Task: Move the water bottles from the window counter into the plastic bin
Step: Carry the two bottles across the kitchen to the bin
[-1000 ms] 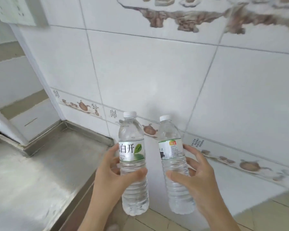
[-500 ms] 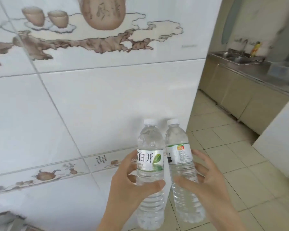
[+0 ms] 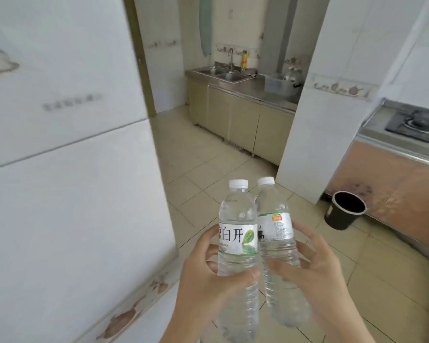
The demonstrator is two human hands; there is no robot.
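Observation:
My left hand (image 3: 203, 273) grips a clear water bottle (image 3: 237, 233) with a white cap and a green-leaf label. Beside it, touching, my right hand (image 3: 315, 271) holds a second water bottle (image 3: 275, 226) with a white label and an orange mark. Both bottles stand upright in front of me, above the tiled floor. A clear plastic bin (image 3: 281, 84) sits far ahead on the steel counter, to the right of the sink.
A white tiled wall (image 3: 72, 194) fills the left. Ahead is a steel double sink (image 3: 221, 73) over beige cabinets (image 3: 243, 125). A white pillar (image 3: 315, 125) stands mid-right, a gas stove (image 3: 416, 125) at right, and a black bucket (image 3: 344, 210) on the floor.
The view has swung right, from the window counter and wall to the open kitchen. Both hands kept hold of their bottles, which have come closer together.

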